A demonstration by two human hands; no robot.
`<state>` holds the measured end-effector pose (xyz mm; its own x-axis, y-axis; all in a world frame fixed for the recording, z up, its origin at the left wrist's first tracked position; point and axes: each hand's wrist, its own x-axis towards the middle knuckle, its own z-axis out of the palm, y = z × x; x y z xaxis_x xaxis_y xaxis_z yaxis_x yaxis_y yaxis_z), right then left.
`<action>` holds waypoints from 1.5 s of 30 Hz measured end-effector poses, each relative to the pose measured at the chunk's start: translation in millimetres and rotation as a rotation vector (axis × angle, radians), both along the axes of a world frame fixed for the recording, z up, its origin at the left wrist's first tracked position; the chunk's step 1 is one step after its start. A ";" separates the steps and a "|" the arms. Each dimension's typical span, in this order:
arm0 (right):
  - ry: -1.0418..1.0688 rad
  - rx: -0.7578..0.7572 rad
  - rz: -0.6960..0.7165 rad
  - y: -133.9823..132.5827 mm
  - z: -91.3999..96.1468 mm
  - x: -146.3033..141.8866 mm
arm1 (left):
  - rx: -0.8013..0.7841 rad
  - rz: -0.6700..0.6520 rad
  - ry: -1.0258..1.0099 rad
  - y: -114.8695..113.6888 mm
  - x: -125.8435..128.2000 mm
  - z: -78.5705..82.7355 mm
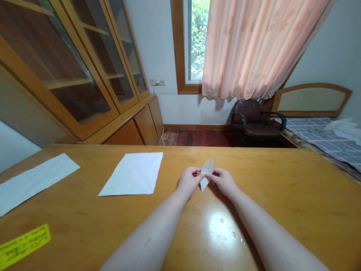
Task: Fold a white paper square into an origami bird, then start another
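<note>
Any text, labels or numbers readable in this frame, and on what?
Yellow label at the table's near left edge: dark print, too blurred to read.
White sheet, white strip, folded paper held in both hands: no print visible.
Nothing else carries readable text.

Your glossy orange-brown wooden table (282,195) carries a flat white paper sheet (133,174), a long white paper strip (31,180) and (near your edge) a yellow printed label (24,245).

Folded paper (207,174) held above tabletop (282,195) centre, left hand (189,181) and right hand (225,180) on either side. Flat sheet (133,174) lies left of the hands; long sheet (31,181) farther left. Chair (249,119) behind tabletop, bed (324,139) to its right.
</note>
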<state>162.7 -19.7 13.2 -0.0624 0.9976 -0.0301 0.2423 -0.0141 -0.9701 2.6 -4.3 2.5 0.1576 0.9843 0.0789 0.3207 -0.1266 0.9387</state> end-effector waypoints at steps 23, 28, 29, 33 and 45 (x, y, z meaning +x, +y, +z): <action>0.014 0.008 0.074 0.9 -9.7 1.9 | -0.079 -0.047 -0.181 -0.3 -0.1 0.3; 0.024 0.003 0.082 1.8 -12.7 2.3 | -0.088 -0.054 -0.177 -0.8 -0.2 1.7; 0.024 0.003 0.082 1.8 -12.9 2.3 | -0.091 -0.053 -0.174 -1.1 -0.2 2.1; 0.020 0.002 0.076 1.4 -11.9 2.2 | -0.103 -0.051 -0.180 -2.4 -0.1 4.2; -0.022 0.006 0.088 0.3 -10.3 0.9 | -0.111 -0.069 -0.179 -1.1 0.1 0.6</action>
